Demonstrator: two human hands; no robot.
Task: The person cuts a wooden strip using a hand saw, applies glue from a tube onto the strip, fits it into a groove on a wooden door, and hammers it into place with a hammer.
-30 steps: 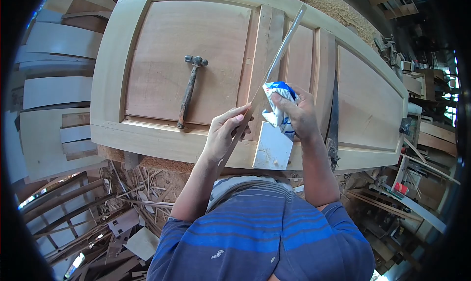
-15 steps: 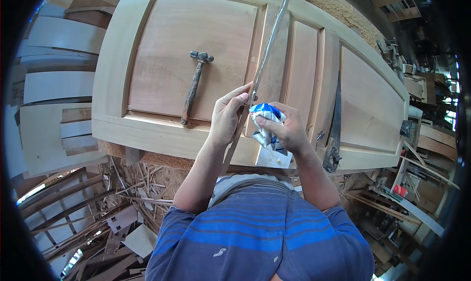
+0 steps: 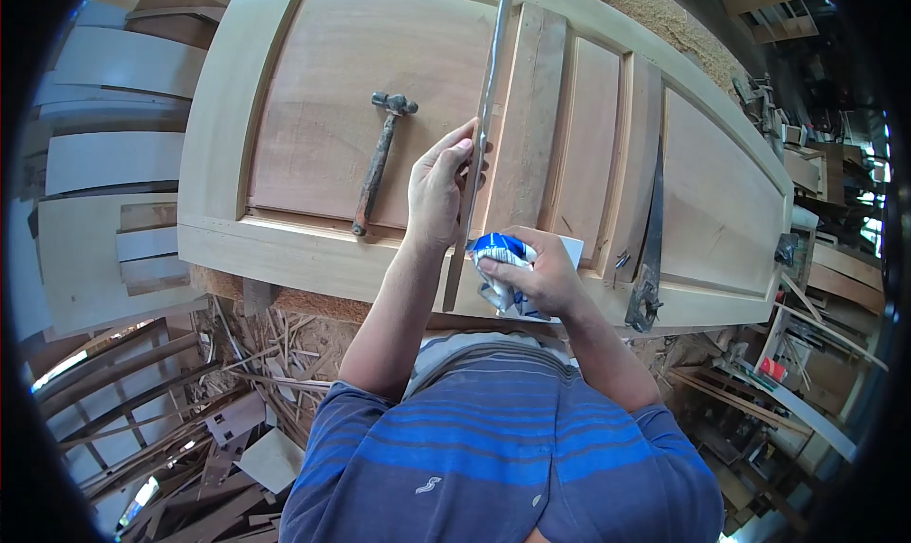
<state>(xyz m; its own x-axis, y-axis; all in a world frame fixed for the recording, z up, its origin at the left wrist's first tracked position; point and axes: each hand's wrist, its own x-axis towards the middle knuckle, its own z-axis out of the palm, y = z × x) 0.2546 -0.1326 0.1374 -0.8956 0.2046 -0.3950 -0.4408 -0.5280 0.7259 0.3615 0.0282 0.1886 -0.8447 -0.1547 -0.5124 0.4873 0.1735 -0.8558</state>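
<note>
My left hand [image 3: 438, 187] grips a long, thin wooden strip [image 3: 490, 78] between thumb and fingers, holding it upright over the panelled door [image 3: 211, 164]. A shiny, wet-looking line runs along the strip's face. Squeezed in my right hand [image 3: 550, 276] is a crumpled blue-and-white packet [image 3: 501, 248], its end close to the lower part of the strip. Whether the packet touches the strip I cannot tell. Partly hidden behind my right hand is a white flat piece [image 3: 573, 248] on the door's near edge.
A ball-peen hammer [image 3: 379, 164] lies on the left door panel. A handsaw [image 3: 650, 235] rests farther right, and a loose board [image 3: 529, 107] lies across the middle. Wood scraps [image 3: 294, 344] litter the floor, and white boards [image 3: 123, 159] stand at the left.
The strip has shifted left and become more upright, its lower end now showing above the door edge. My left hand has risen slightly; my right hand has moved down with the packet.
</note>
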